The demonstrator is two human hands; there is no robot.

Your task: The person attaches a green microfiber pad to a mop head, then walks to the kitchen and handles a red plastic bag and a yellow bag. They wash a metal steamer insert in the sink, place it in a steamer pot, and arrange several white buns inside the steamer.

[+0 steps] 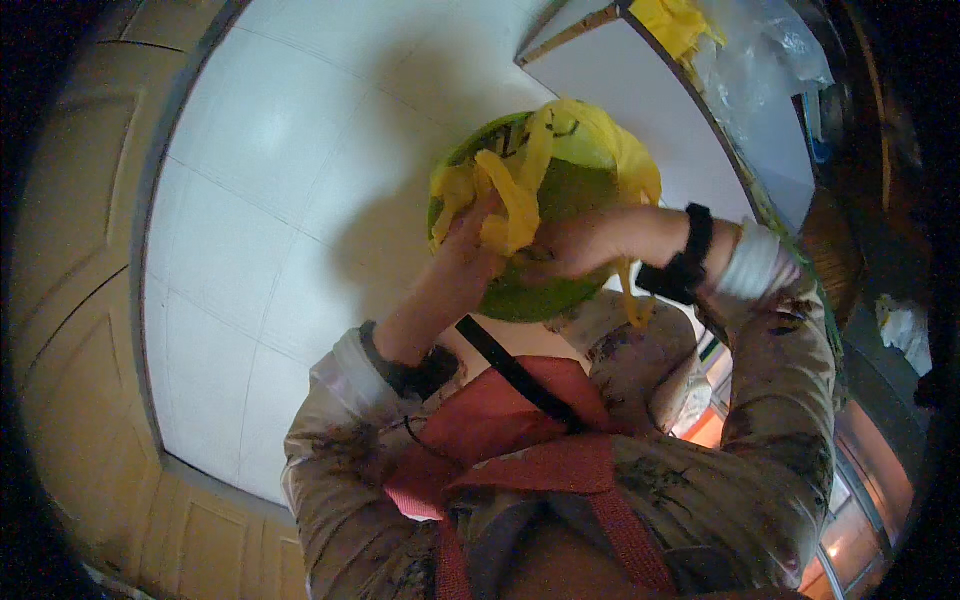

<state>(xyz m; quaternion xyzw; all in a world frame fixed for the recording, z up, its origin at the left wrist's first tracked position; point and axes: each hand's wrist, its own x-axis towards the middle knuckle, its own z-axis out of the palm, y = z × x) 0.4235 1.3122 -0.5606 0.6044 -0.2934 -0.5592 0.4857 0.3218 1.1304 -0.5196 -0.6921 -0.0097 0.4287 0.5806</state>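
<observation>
A round green bin (555, 300) is in front of me, with a thin yellow plastic bag (637, 161) draped over parts of its rim. Dark marks show on the bin's inner wall. My left hand (476, 236) is at the bin's left side, gripping a bunched, looped part of the yellow bag; the plastic hides some of its fingers. From the right, my right hand (559, 244) reaches over the bin's opening close to the left one. Its fingertips are blurred and partly hidden, so what it touches is unclear. A strip of yellow plastic hangs below my right wrist.
Pale tiled floor (255, 180) lies to the left, bordered by brown panelled woodwork (82, 187). A white panelled unit (660, 120) stands at upper right, with yellow plastic (675, 26) and clear plastic film (757, 67) beside its edge. A red strapped cloth item (517, 420) hangs at my front.
</observation>
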